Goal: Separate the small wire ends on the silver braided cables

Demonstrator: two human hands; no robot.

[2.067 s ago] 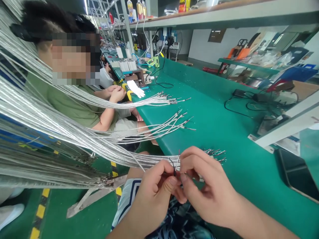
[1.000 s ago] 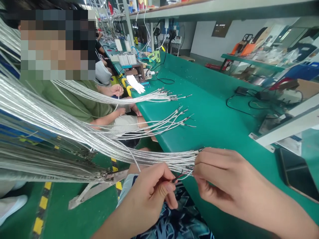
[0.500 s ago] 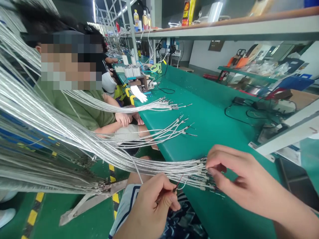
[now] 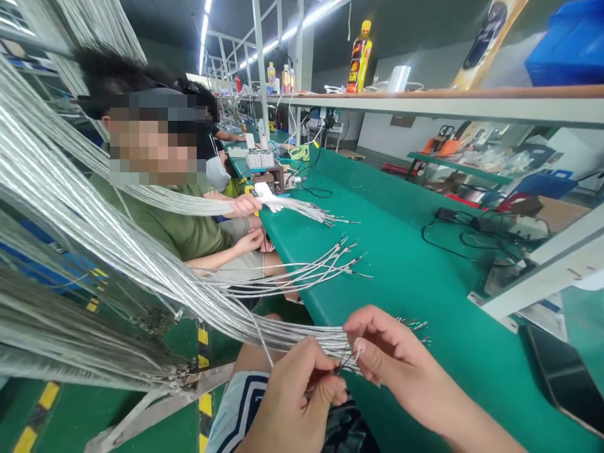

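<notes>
My left hand [image 4: 306, 390] is closed, its thumb and fingers pinching the end of a cable with thin dark and red wires. Close on its right, my right hand [image 4: 387, 352] has its thumb and forefinger together at a thin white wire [image 4: 357, 353] of that end. Behind both hands a thick bundle of silvery white cables [image 4: 292, 330] runs in from the left, its stripped tips [image 4: 418, 326] showing past my right hand over the green table. A smaller group of cables [image 4: 302, 274] fans out farther back.
A seated person in a green shirt [image 4: 198, 220] at the left holds another cable bundle [image 4: 302, 207]. A black phone [image 4: 561, 377] lies at the right by a white post [image 4: 547, 270]. Over the green table [image 4: 401, 251] runs a shelf [image 4: 425, 104] with bottles.
My right hand has moved left from the bundle's tips to my left hand. The other person's hand has taken hold of the far bundle. The view has tilted up.
</notes>
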